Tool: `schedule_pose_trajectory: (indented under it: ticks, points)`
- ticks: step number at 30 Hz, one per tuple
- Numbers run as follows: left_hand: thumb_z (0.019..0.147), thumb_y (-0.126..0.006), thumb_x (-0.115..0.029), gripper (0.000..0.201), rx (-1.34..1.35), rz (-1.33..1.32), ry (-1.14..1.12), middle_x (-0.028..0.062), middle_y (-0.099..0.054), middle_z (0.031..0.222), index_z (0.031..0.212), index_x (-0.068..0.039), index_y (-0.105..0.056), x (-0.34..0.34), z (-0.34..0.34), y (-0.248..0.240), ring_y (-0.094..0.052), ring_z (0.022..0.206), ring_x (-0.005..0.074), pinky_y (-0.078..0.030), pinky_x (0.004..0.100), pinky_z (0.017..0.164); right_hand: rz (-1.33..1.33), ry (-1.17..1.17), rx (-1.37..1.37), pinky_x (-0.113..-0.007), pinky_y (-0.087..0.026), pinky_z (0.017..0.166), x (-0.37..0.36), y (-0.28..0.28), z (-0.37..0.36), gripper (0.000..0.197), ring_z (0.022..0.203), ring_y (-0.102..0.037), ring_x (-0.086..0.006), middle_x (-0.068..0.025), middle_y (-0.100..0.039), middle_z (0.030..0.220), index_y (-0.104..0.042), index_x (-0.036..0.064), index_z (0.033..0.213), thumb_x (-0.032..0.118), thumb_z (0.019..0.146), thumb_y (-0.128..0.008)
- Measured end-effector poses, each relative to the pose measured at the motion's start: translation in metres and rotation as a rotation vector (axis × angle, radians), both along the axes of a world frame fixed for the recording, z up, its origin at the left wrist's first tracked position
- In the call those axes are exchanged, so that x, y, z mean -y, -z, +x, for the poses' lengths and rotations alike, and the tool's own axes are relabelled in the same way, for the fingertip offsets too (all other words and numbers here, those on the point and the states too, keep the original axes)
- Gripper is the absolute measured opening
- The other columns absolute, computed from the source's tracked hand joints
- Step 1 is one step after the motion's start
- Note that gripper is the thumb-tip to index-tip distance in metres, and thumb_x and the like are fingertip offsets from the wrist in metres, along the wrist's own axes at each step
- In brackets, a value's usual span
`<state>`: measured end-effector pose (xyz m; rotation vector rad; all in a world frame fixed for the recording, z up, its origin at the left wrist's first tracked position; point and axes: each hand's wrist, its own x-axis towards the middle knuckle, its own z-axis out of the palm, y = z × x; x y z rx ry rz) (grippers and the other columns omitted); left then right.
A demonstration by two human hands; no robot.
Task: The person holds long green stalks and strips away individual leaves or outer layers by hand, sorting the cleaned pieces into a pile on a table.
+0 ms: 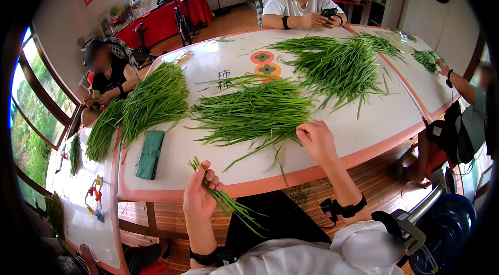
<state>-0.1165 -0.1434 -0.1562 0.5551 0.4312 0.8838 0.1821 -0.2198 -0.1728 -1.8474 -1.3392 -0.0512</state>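
Observation:
My left hand (pixel 200 191) is closed around a small bunch of green chives (pixel 235 207), held over my lap just off the table's near edge. The cut ends poke up past my thumb and the thin leaves hang down to the right. My right hand (pixel 316 141) is at the right end of the middle chive pile (pixel 254 111), fingers curled in a pinch. Whatever it may hold is hidden by the fingers. That pile lies loose on the white table (pixel 208 171), with a few stray leaves trailing toward its near edge.
More chives are heaped on the left (pixel 158 98) and at the back right (pixel 338 67). A green phone case (pixel 150 154) lies near the front left edge, and a beaded toy (pixel 94 197) on the side table. Across sits a person with a phone (pixel 329 13); others sit left and right.

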Motion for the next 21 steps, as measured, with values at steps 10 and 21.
schedule_pose_trajectory:
  ticks: [10, 21]
  points:
    - [0.092, -0.049, -0.023, 0.016, 0.006, -0.027, 0.026, -0.0007, -0.044, 0.074, 0.100, -0.010, -0.051, 0.003, 0.005, 0.004, -0.039, 0.064, 0.0111, -0.035, 0.0256, 0.060, 0.077, 0.147, 0.206, -0.037, -0.042, 0.072, -0.005, -0.001, 0.001, 0.014, 0.085, -0.048, -0.0297, -0.0087, -0.054, 0.083, -0.061, 0.0067, 0.086, 0.005, 0.072, -0.064]
    - [0.093, -0.047, -0.022, 0.016, 0.002, -0.024, 0.054, 0.0002, -0.046, 0.074, 0.100, -0.009, -0.051, 0.005, 0.008, 0.006, -0.040, 0.065, 0.0118, -0.035, 0.0255, 0.060, 0.223, 0.062, 0.144, -0.036, -0.043, 0.067, -0.018, -0.018, 0.011, 0.008, 0.075, -0.052, -0.0278, -0.0079, -0.059, 0.078, -0.060, 0.0039, 0.085, 0.007, 0.077, -0.061]
